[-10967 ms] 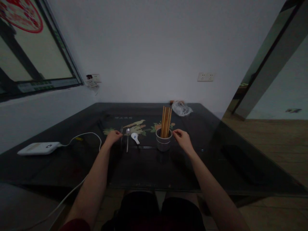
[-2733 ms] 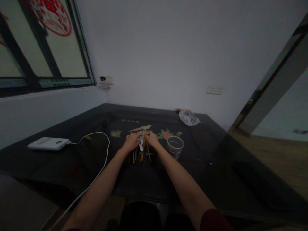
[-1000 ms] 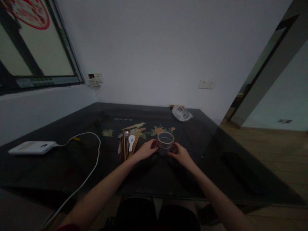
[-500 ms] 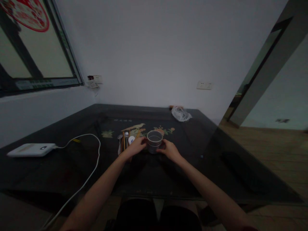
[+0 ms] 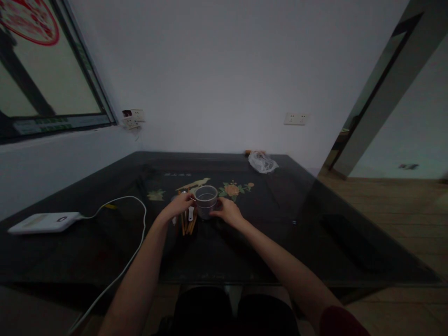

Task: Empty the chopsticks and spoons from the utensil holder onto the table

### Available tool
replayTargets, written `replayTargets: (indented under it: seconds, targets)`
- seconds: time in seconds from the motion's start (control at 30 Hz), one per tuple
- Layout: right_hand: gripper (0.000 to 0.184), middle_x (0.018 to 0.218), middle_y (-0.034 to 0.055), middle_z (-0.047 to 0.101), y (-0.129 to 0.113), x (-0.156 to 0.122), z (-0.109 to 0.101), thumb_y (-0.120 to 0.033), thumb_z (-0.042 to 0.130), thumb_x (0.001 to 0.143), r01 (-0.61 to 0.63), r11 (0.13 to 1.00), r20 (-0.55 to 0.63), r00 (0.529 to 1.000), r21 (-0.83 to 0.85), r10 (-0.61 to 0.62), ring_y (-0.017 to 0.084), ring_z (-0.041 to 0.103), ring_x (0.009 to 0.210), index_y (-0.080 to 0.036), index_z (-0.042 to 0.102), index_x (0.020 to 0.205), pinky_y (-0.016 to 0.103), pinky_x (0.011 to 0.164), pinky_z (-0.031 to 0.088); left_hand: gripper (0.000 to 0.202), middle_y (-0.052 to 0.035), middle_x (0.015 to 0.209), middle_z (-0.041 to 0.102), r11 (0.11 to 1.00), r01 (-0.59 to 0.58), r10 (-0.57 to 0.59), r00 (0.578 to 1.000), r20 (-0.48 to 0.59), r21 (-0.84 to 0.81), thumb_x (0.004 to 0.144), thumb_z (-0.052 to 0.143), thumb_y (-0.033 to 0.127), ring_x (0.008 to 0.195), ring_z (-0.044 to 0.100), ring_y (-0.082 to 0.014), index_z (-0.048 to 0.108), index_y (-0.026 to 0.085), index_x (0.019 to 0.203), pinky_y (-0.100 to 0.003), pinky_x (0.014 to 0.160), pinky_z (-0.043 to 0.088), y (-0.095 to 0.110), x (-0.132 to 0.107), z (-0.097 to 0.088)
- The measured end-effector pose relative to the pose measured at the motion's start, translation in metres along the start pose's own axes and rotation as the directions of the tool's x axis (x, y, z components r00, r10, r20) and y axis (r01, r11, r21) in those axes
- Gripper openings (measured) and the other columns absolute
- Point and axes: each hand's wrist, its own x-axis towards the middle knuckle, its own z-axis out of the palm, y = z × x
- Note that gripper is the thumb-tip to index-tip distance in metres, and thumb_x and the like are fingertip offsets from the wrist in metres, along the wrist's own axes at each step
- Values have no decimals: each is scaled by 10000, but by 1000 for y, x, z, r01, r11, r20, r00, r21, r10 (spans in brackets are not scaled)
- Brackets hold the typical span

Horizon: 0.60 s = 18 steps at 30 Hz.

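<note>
An empty pale cup point(image 5: 206, 201) stands on the dark glass table point(image 5: 266, 233), by the painted bird and flowers. My left hand point(image 5: 178, 206) is curled against its left side. On the right side my right hand point(image 5: 227, 213) is wrapped round its base. Several wooden chopsticks point(image 5: 187, 227) lie flat just left of the cup, partly under my left hand. A small white spoon point(image 5: 191, 213) lies among them. Any metal spoons are hidden by my left hand.
A white power bank point(image 5: 44, 222) lies at the table's left edge, and its white cable point(image 5: 142, 219) loops toward me. A crumpled plastic bag point(image 5: 262, 162) sits at the far edge by the wall. A window is at left, a doorway at right.
Both hands have slid the cup leftward across the table, from right of the cutlery to right beside the chopsticks. Earlier the chopsticks stood in the cup; they now lie on the table.
</note>
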Motion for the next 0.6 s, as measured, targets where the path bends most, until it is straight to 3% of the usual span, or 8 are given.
replayTargets:
  seconds: [0.1,0.2,0.33,0.6]
  targets:
    - [481,1017,63,676,-2,5,-7,-406,765,651,6,1000,-26,1000,3,-6,196,627,872,-186,613,1051,271,698,439,351,-54,924,721,992,-17,29,996,89,-127,697,469,184,920,653,-227,682,160,974,-361,853,499,7,-2,-5]
    - [453,996,69,675,-11,15,-18,-423,743,680,40,999,-59,997,7,-39,189,624,867,-170,614,1033,273,707,443,443,-92,1105,672,963,-59,70,997,34,-261,691,501,181,1033,619,-223,606,140,1120,-391,933,464,16,-7,-11]
    - [483,1018,69,671,-35,34,-23,-459,740,681,122,992,-87,989,-17,-123,198,617,912,-176,610,1049,278,742,445,594,-145,1217,606,940,-78,62,996,-60,-332,675,624,289,1085,592,-249,500,119,1231,-426,936,465,14,-16,-20]
    - [493,1051,104,660,-84,58,18,-548,659,737,142,986,23,990,-85,-141,235,614,980,-173,610,1052,317,789,457,720,-173,1210,596,954,12,-92,962,-256,-299,545,756,358,1061,604,-289,491,120,1170,-472,915,477,-25,-34,-39]
